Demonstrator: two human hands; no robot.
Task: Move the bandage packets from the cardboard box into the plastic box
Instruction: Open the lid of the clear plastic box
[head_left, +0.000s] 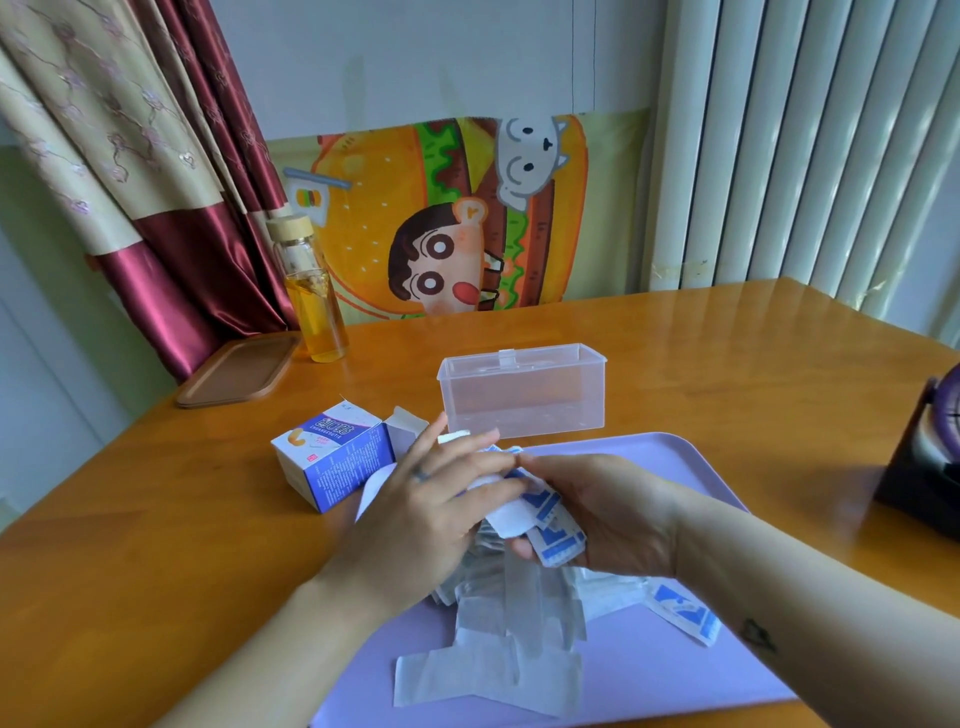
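Note:
Both hands meet above a lilac tray (649, 670) and hold a bunch of white-and-blue bandage packets (545, 519). My left hand (431, 514) grips the bunch from the left, fingers over its top. My right hand (602, 514) cups it from the right and below. More packets (493, 639) hang down and lie strewn on the tray, one (685, 616) by my right forearm. The cardboard box (332, 457), blue and white, lies on the table left of the tray with its end flaps open. The clear plastic box (522, 397) stands behind the tray, lid shut.
A wooden table (156, 545) carries a brown lid or tray (239, 369) at the far left and a glass bottle (311, 296) of yellow liquid. A dark object (924, 467) sits at the right edge. Curtains and a cartoon poster stand behind.

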